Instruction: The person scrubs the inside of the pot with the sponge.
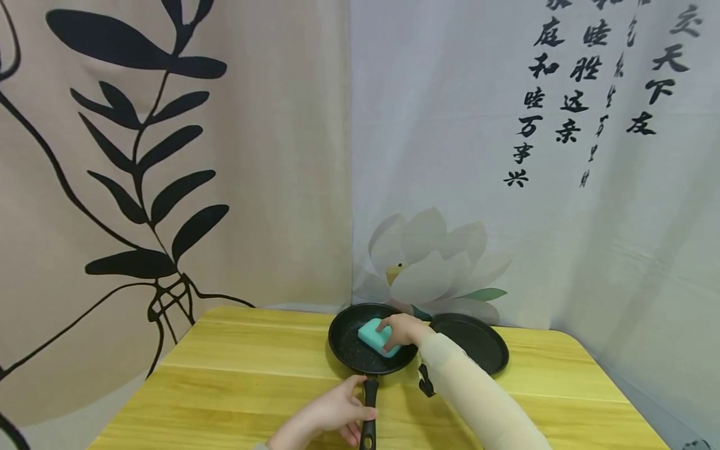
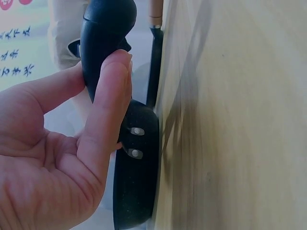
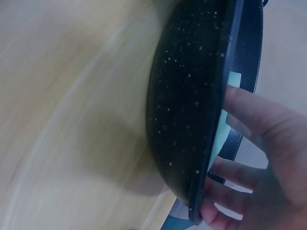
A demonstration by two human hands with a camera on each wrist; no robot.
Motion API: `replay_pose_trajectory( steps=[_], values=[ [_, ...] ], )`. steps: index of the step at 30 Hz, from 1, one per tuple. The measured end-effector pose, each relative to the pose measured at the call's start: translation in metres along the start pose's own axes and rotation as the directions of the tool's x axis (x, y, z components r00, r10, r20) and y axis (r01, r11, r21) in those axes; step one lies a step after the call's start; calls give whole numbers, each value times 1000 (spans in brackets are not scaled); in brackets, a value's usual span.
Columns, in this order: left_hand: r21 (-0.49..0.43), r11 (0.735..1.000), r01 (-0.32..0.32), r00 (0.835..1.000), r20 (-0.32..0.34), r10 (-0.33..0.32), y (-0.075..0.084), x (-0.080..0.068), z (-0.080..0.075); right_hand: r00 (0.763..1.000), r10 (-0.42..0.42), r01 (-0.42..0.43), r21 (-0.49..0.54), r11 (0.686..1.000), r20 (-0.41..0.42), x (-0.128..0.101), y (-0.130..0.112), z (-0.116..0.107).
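A black speckled frying pan [image 1: 345,334] sits on the wooden table, its handle [image 1: 370,400] pointing towards me. My left hand [image 1: 337,412] grips that handle between thumb and fingers; the left wrist view shows the same hand [image 2: 62,148] around the handle [image 2: 105,33]. Inside the pan lies a teal sponge [image 1: 371,334], and my right hand [image 1: 406,331] holds it from above against the pan's bottom. From the right wrist, the right hand [image 3: 268,158] reaches over the pan's rim, and only a strip of the sponge [image 3: 220,136] shows past the pan wall.
A flat black pan [image 1: 472,340] lies at the back right of the wooden table [image 1: 253,362], partly behind my right sleeve [image 1: 478,387]. A printed curtain [image 1: 292,156] hangs close behind the table's far edge.
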State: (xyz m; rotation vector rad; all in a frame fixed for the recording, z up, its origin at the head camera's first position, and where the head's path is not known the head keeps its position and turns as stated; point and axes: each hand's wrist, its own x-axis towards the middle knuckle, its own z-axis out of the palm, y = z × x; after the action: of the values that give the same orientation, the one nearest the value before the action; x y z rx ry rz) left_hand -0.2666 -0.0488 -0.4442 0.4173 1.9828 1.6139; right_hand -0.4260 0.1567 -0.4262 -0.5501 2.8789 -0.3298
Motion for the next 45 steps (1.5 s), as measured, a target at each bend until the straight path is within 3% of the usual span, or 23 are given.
replay_pose_trajectory(
  steps=[25, 45],
  values=[
    [16, 1000, -4, 1000, -3, 4, 0, 0, -2, 994, -113, 113, -56, 992, 4, -4, 5, 3],
    [16, 1000, -2, 1000, -14, 2, -2, 1, 0, 990, -127, 132, -83, 988, 60, -15, -4, -1]
  ],
)
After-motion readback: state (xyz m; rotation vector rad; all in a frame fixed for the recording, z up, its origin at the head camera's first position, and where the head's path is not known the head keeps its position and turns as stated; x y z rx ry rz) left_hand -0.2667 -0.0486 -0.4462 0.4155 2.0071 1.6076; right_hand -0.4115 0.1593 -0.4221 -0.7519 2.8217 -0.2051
